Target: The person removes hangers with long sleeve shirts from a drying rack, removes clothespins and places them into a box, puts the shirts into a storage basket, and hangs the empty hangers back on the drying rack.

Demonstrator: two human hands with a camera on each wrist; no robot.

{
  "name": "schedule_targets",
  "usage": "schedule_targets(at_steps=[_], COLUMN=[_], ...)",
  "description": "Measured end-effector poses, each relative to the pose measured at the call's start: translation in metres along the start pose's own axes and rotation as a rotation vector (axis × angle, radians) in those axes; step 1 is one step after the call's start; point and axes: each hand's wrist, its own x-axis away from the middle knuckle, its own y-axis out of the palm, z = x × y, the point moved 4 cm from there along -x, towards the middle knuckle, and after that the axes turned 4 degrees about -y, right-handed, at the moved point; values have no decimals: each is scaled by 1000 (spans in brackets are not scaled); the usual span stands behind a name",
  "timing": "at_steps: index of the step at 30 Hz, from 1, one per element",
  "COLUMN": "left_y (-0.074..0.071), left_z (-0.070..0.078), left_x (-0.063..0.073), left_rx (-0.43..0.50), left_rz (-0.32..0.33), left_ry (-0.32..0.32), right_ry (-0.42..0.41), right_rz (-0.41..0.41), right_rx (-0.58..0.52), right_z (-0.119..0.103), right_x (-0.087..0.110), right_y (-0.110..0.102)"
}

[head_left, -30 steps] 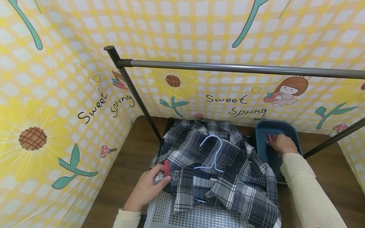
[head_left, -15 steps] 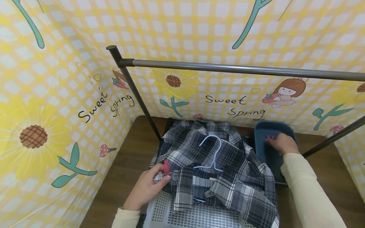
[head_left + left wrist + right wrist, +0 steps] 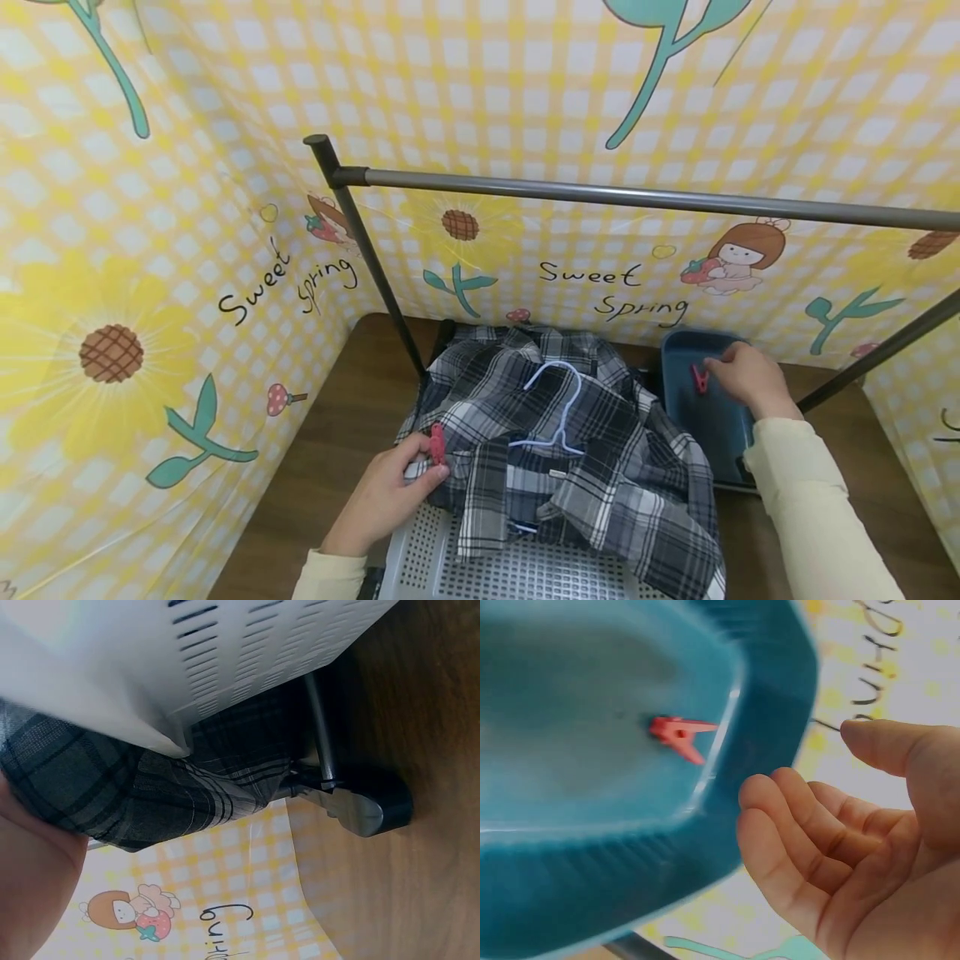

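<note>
A dark plaid shirt [image 3: 510, 400] lies on a perforated light grey basket [image 3: 525, 575], with a pale blue hanger [image 3: 567, 408] at its collar. My left hand [image 3: 382, 492] pinches the shirt's left edge. Right by its thumb and forefinger, a red clothespin [image 3: 437, 446] stands against the cloth; how it is attached is unclear. In the left wrist view, shirt fabric [image 3: 172, 787] hangs under the basket rim. A second red clothespin [image 3: 679, 735] lies in the blue bin [image 3: 780, 667]. Beside it my right hand [image 3: 855, 855], fingers relaxed and holding nothing, hovers over the bin's edge.
A dark metal rack spans behind the shirt, its bar [image 3: 600, 192] running across the view. One rack foot [image 3: 367, 806] rests on the brown wooden table [image 3: 300, 467]. Patterned yellow cloth [image 3: 480, 100] encloses the back and left side.
My right hand has let go of the red clothespin, which now lies in the blue bin, and has drawn slightly up from it. The left hand stays put; the head view has shifted slightly.
</note>
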Motion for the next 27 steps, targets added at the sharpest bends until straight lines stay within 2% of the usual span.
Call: schedule_targets(at_steps=[3, 6, 12, 17, 23, 27], left_y=[0, 0, 0, 0, 0, -1], left_z=[0, 1, 2, 0, -2, -1], left_x=[0, 0, 2, 3, 3, 3], left_rx=[17, 34, 64, 73, 84, 79], left_rz=[-7, -9, 2, 4, 7, 1], left_ry=[-9, -2, 15, 45, 50, 31], right_ry=[-45, -104, -289, -449, -535, -635], right_rz=[34, 27, -97, -172, -260, -315], right_rx=[-2, -70, -275, -393, -448, -539], right_z=[-10, -30, -94, -143, -179, -193], right_x=[9, 19, 49, 73, 87, 94], right_y=[-6, -8, -4, 9, 26, 31])
